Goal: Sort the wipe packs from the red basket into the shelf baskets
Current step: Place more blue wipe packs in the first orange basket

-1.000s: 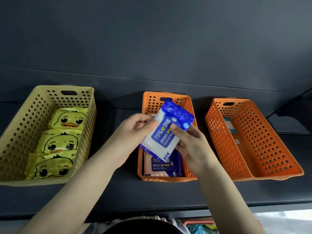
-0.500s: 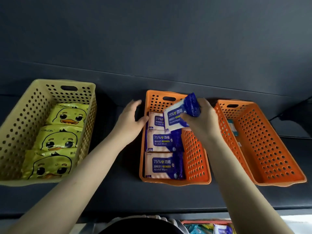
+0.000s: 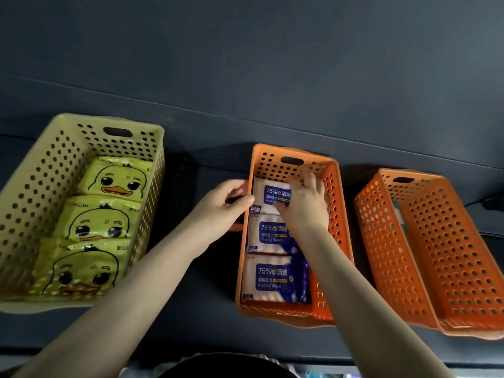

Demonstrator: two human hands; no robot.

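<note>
While right hand (image 3: 305, 205) presses rear alcohol pack (image 3: 268, 196) | left hand (image 3: 222, 207) grips middle basket (image 3: 339, 227) rim

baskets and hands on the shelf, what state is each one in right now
yellow basket: holds three duck wipe packs in a row
middle orange basket: holds three alcohol wipe packs
right orange basket: nearly empty, one small pack against its left wall
left hand: gripping the middle basket's left rim
right hand: inside the basket, pressing on the rear pack
</note>
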